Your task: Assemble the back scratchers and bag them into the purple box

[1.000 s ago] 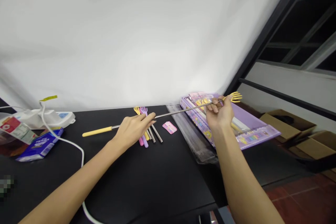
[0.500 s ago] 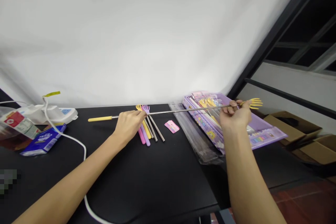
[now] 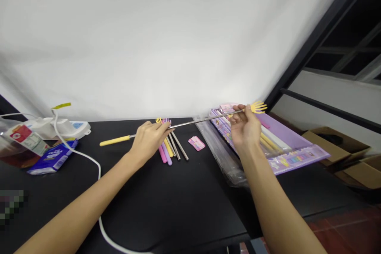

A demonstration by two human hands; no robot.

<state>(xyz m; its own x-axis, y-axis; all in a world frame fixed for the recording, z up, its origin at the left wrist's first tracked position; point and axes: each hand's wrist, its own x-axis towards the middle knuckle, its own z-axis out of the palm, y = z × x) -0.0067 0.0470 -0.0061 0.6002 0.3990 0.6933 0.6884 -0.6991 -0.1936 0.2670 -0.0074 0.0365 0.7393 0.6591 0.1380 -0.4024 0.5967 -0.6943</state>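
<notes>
A yellow telescopic back scratcher point(image 3: 199, 121) with a metal rod stretches between my hands above the table. My left hand point(image 3: 149, 139) is closed around the rod near the yellow handle. At the other end, my right hand point(image 3: 244, 129) pinches the rod just below the yellow claw head. Behind and below my left hand lie more back scratchers point(image 3: 165, 151) with pink, purple and yellow handles and bare metal rods. A small pink card stack point(image 3: 196, 143) rests to their right.
A purple display box point(image 3: 297, 158) with wrapped back scratchers stands at the right, beside clear plastic sleeves point(image 3: 220, 158). On the left are a white power strip point(image 3: 74, 128), its cable point(image 3: 99, 170) and a blue packet point(image 3: 53, 158). Cardboard boxes point(image 3: 324, 145) stand far right.
My right hand has moved left with the claw end, toward my left hand, so the rod between the hands is shorter. My left hand has shifted only slightly.
</notes>
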